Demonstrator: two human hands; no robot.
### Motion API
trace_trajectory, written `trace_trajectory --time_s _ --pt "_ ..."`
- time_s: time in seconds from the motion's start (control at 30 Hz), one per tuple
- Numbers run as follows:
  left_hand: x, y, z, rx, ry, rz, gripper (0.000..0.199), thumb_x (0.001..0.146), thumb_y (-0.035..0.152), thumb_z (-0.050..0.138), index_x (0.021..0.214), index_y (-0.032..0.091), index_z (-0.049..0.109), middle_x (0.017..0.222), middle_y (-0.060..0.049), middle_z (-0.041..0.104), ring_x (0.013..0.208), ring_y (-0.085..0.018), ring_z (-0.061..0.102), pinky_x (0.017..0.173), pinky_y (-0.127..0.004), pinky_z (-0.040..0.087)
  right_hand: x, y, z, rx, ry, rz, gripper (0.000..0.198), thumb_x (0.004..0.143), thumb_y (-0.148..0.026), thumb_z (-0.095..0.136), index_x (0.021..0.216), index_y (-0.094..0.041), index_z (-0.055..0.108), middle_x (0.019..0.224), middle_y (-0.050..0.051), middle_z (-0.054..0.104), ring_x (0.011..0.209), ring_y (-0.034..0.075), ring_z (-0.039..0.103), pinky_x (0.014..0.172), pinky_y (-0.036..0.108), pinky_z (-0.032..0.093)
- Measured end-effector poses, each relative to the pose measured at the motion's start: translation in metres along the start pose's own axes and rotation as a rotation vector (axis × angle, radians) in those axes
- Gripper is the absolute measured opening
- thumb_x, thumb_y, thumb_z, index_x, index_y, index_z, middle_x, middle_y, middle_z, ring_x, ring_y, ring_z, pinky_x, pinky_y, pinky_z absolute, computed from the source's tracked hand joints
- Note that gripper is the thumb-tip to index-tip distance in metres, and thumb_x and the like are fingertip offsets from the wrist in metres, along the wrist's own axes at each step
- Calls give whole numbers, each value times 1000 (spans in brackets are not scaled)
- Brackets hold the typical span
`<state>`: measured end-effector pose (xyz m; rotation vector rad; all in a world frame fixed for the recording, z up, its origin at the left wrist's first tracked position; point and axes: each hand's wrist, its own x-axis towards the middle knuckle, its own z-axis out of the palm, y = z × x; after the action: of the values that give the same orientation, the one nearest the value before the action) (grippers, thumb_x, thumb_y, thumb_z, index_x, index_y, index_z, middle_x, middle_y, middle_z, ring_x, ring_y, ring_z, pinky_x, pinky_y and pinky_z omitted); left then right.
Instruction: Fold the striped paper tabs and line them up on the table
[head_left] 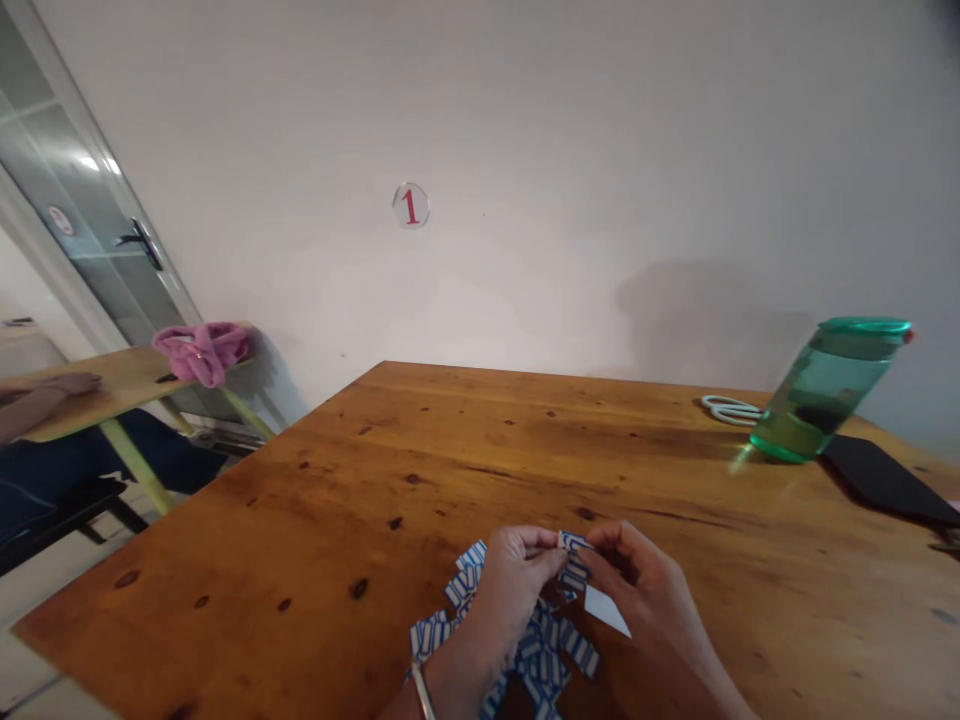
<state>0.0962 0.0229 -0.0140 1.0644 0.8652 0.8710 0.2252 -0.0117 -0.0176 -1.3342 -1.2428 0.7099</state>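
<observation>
Both hands meet over the near part of the table, fingers pinched on a small blue-and-white striped strip (573,542). My left hand (517,570), with a bangle at the wrist, grips its left side. On the right side, my right hand (637,580) has thumb and index finger closed on it. Beneath and around the hands lies a loose pile of similar striped strips (541,655), partly covered by my left hand and forearm. A plain white piece (606,610), perhaps paper, shows beside my right palm; whether that hand touches it I cannot tell.
A green transparent bottle (829,390) stands at the right of the wooden table (420,440), near a coiled white cable (729,410) and a dark flat phone-like object (885,478). At left, another person's arm (52,395) rests on a second table with a pink cloth (202,350).
</observation>
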Motion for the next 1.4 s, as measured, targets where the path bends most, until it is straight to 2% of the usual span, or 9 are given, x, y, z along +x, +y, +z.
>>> trace_trajectory --time_s 0.13,0.33,0.43,0.53,0.7,0.83,1.03,1.27,1.4 --pt "-3 3 1 36 1 -4 34 50 44 73 58 13 64 51 1 57 43 -9 48 48 -23 39 -1 2 2 24 15 -5 25 68 -42 62 64 -19 56 57 0 56 52 14 51 49 24 43" --pt "-2 5 0 -56 42 -48 36 49 43 73 63 13 61 53 -1 59 46 -13 54 45 -23 40 2 -11 -3 98 12 54 25 64 -41 65 67 -17 59 60 2 60 54 15 54 50 25 44" --pt "0 5 -3 -133 103 -10 32 50 37 74 68 15 58 57 0 61 49 -13 55 47 -23 41 5 -14 -10 123 53 94 27 63 -43 65 66 -17 58 59 2 59 55 15 53 50 25 44" --pt "0 7 -6 -178 149 59 24 52 27 72 64 16 56 59 1 60 51 -10 53 52 -22 40 8 -12 -15 94 88 85 27 63 -43 66 63 -17 58 58 2 58 56 15 51 52 25 42" --pt "-4 10 -3 -90 90 32 13 49 16 69 58 14 60 58 1 58 55 -9 51 58 -21 38 7 -6 -10 163 -38 139 29 62 -43 67 61 -17 57 57 0 55 54 13 49 51 25 41" --pt "-5 9 1 21 27 -7 9 50 17 67 54 14 60 51 2 55 48 -8 45 52 -22 35 6 -7 -5 181 -123 153 31 60 -45 68 61 -16 57 57 0 55 54 12 48 51 24 41" --pt "1 4 -3 168 154 91 4 54 18 63 53 16 59 50 3 53 49 -10 45 51 -23 34 3 -11 -7 167 -86 93 29 68 -46 62 75 -18 59 65 0 56 59 14 52 53 24 44" --pt "3 2 -5 257 139 151 2 55 15 62 54 15 61 50 2 54 51 -11 46 52 -22 36 0 -7 -5 -59 -96 -4 21 71 -37 60 66 -17 59 57 -1 54 52 11 46 47 22 36" --pt "0 4 -2 166 92 160 6 60 20 64 57 14 63 53 1 57 52 -10 48 53 -22 38 1 -7 -6 -29 -64 33 24 70 -39 59 61 -17 57 56 0 55 52 12 48 48 23 39"
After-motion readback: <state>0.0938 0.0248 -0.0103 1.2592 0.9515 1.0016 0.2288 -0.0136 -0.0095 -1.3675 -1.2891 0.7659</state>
